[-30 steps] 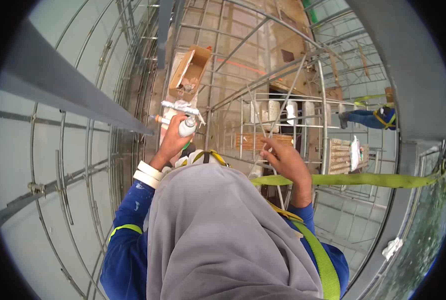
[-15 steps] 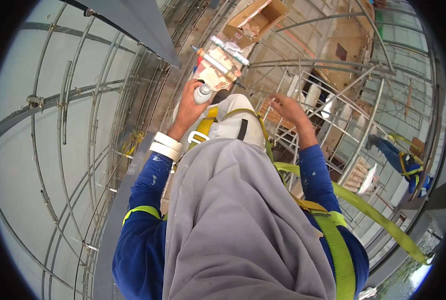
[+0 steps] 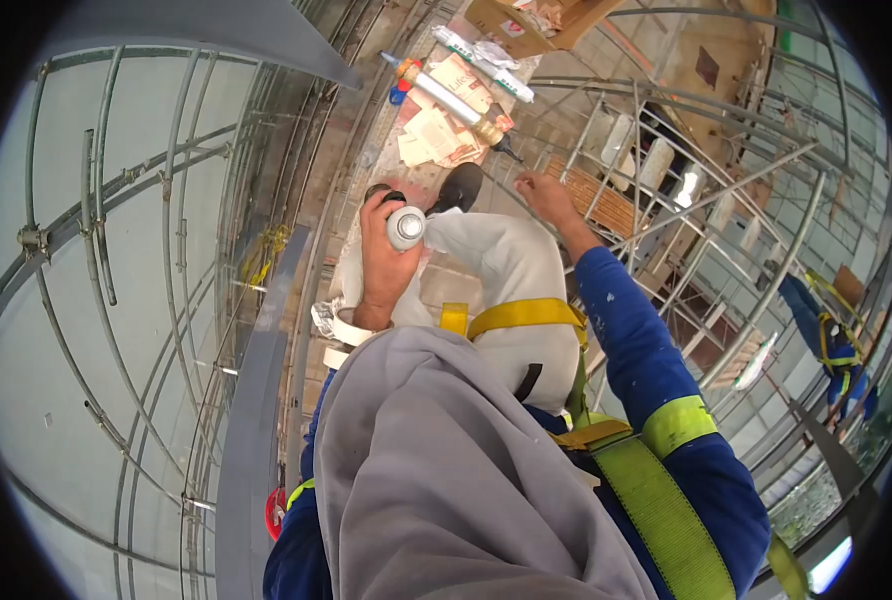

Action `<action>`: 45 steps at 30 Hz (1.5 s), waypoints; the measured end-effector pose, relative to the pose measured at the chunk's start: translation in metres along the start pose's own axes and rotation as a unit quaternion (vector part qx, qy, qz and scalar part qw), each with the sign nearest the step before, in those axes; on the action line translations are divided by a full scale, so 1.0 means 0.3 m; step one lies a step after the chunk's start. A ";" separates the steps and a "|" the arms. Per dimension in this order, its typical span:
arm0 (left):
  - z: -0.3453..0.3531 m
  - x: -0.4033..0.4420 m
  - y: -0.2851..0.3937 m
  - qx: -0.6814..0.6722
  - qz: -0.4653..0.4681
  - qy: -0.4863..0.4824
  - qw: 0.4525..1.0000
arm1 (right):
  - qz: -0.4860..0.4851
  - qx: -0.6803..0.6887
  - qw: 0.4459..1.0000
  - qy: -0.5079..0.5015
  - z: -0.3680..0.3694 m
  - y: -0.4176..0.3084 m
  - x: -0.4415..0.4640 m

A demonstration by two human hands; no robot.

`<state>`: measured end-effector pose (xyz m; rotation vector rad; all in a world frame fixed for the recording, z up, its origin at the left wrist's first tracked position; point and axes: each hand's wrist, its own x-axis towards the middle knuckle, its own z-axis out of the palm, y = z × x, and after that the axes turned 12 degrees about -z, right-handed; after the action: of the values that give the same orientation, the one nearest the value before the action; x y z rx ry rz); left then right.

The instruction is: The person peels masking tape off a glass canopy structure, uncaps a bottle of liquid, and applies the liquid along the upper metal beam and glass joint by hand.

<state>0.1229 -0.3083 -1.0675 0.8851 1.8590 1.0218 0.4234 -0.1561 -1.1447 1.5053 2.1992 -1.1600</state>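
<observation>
My left hand (image 3: pixel 388 262) is wrapped round a white bottle (image 3: pixel 406 229), held upright with its round top toward the camera. Two rolls of white tape (image 3: pixel 349 328) circle that wrist. My right hand (image 3: pixel 551 203) reaches forward over the scaffold beside my knee; its fingers are curled, and whether anything is in them is too small to tell. Ahead of my shoe (image 3: pixel 456 188) lie a caulking gun (image 3: pixel 451 101) and some torn cardboard pieces (image 3: pixel 434 137). Past them rests a white and green tube (image 3: pixel 481 64).
An open cardboard box (image 3: pixel 526 25) sits beyond the tube. Scaffold pipes (image 3: pixel 106 220) rise at left, beside a grey steel beam (image 3: pixel 256 420). More scaffolding stands at right, where a person in a harness (image 3: pixel 832 340) is at work. A green strap (image 3: pixel 656 510) crosses my shoulder.
The view has turned and tilted down, showing more of my legs, the caulking gun and the cardboard. My left hand still holds the bottle; my right hand's fingers look more curled.
</observation>
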 end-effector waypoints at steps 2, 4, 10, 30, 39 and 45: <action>-0.002 -0.002 0.004 0.010 0.009 -0.009 1.000 | -0.053 0.056 0.997 0.009 -0.037 -0.063 -0.062; 0.004 0.058 0.053 0.019 0.045 -0.018 0.999 | -0.047 0.043 0.998 0.010 -0.119 -0.158 -0.153; 0.104 0.238 0.285 -0.055 0.138 -0.012 0.989 | -0.113 -0.010 0.993 0.041 -0.513 -0.426 -0.466; 0.101 0.034 1.246 -0.015 0.233 -0.396 0.888 | -0.105 -0.297 0.228 0.921 -1.578 -0.915 -2.596; 0.186 0.011 1.488 0.027 0.282 -0.410 0.867 | 0.356 -0.425 0.368 0.746 -1.685 -0.552 -3.093; 0.282 0.024 1.593 0.011 0.282 -0.425 0.860 | 0.523 -0.349 0.500 0.595 -1.677 -0.459 -3.121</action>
<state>0.2842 -0.0733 -0.6748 1.6277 0.8682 0.7270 0.8359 -0.4539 -0.2014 2.6583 0.9906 1.3563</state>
